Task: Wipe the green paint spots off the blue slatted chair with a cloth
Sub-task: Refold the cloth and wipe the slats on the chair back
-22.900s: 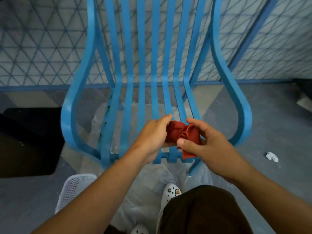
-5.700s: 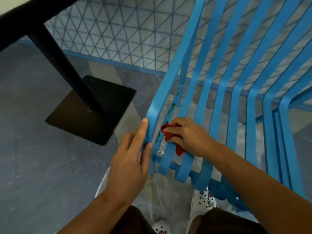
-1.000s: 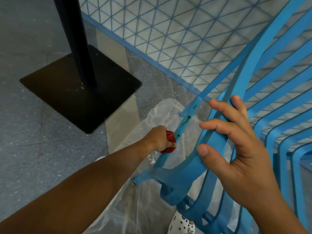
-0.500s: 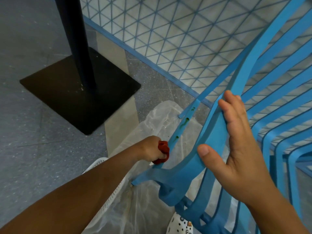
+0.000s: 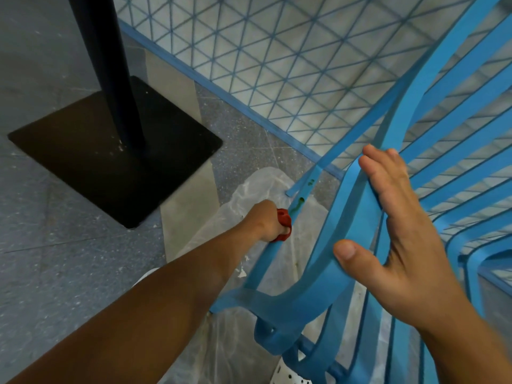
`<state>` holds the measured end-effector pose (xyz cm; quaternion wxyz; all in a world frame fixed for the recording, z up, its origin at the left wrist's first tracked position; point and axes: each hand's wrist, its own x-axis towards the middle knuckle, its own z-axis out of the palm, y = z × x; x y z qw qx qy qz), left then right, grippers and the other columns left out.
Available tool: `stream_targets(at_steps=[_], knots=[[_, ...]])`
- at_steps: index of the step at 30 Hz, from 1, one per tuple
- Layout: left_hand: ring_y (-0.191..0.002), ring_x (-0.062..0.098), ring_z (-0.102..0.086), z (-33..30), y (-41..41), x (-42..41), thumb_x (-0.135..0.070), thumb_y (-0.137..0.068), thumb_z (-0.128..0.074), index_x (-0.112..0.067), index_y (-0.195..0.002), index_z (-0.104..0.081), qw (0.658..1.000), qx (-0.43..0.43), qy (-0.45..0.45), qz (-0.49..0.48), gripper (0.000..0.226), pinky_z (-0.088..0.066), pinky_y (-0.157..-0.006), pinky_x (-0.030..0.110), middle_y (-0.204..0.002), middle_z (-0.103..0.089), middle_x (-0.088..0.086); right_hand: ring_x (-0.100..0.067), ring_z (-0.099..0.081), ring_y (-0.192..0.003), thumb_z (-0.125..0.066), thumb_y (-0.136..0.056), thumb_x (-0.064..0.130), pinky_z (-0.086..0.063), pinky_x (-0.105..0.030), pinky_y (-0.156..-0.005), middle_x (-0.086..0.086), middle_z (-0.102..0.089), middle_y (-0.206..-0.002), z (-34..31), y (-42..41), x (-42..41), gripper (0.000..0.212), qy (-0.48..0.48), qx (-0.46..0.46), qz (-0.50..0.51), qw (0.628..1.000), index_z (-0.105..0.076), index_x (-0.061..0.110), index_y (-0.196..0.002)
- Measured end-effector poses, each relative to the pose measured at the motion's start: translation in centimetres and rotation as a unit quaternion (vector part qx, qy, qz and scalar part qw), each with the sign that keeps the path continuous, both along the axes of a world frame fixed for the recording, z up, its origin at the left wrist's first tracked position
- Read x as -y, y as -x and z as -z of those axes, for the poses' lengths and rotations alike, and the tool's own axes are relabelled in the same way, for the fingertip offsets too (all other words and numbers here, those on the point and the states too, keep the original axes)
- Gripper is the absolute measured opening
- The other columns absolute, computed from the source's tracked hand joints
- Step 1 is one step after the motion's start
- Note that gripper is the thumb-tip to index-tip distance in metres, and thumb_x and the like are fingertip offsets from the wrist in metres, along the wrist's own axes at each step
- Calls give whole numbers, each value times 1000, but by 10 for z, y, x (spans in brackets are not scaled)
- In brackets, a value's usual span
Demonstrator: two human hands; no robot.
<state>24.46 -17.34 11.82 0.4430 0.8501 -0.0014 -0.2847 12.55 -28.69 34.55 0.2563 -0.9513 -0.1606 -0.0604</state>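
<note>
The blue slatted chair (image 5: 327,281) is tilted, its front leg reaching down toward the floor. My left hand (image 5: 267,223) is closed around a bunched red cloth (image 5: 283,223) and presses it against that leg. Green paint spots (image 5: 297,205) sit on the leg just above the cloth, with smaller ones higher up. My right hand (image 5: 399,245) lies flat on the chair's outer side rail, fingers along the top and thumb underneath, steadying it.
A clear plastic sheet (image 5: 243,198) covers the floor under the chair. A black post on a square black base (image 5: 83,153) stands to the left. A blue mesh fence (image 5: 277,65) runs behind. My white perforated shoe (image 5: 291,376) shows at the bottom.
My left hand has slid the red cloth back up the leg toward the green spots. My right hand's fingers have flattened and settled on the side rail.
</note>
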Motion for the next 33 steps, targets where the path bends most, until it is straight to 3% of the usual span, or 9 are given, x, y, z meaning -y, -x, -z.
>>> stream_targets(at_steps=[7, 12, 20, 25, 29, 33], knots=[[-81, 19, -61, -8, 2, -2, -38, -78, -84, -6, -108, -66, 1000, -9, -4, -6, 47, -45, -66, 25, -94, -64, 6, -12, -7, -156, -45, -86, 79, -13, -32, -126, 11, -20, -167, 0, 3, 2, 97, -20, -5, -3, 1000, -27, 16, -158], [-87, 21, -68, -3, 23, -22, -43, -80, -82, -10, -110, -64, 997, -25, -19, 73, 48, -56, -77, 31, -97, -69, 7, -12, -5, -157, -45, -87, 78, -13, -34, -128, 12, -18, -168, 1, 4, 0, 96, -21, -7, -4, 1000, -26, 17, -159], [-97, 25, -68, -2, 10, -11, -41, -78, -83, -9, -113, -61, 997, -19, -35, 67, 52, -57, -92, 40, -105, -69, 10, -15, -7, -157, -44, -88, 77, -11, -32, -125, 6, -23, -167, 3, 1, 0, 95, -35, -4, -16, 999, -29, 13, -157], [-95, 24, -68, -5, -18, 9, -40, -80, -82, -7, -113, -63, 998, 9, -38, 48, 50, -54, -80, 31, -104, -69, 10, -14, -7, -157, -45, -89, 75, -10, -23, -124, 6, -23, -166, 3, 0, -2, 95, -40, -3, -19, 999, -29, 11, -157], [-87, 23, -66, -9, -37, 27, -38, -82, -80, -5, -117, -63, 998, 23, -48, 30, 51, -49, -69, 28, -97, -66, 9, -17, -8, -157, -43, -88, 78, -12, -27, -124, 7, -24, -166, 4, -2, -2, 97, -45, -3, -19, 999, -30, 11, -156], [-85, 20, -61, -9, -38, 28, -36, -83, -80, -6, -119, -61, 1000, 4, -16, 5, 51, -47, -69, 26, -97, -61, 6, -17, -7, -157, -43, -86, 81, -12, -29, -124, 9, -23, -166, 4, -3, -2, 98, -42, -8, -17, 999, -30, 13, -156]])
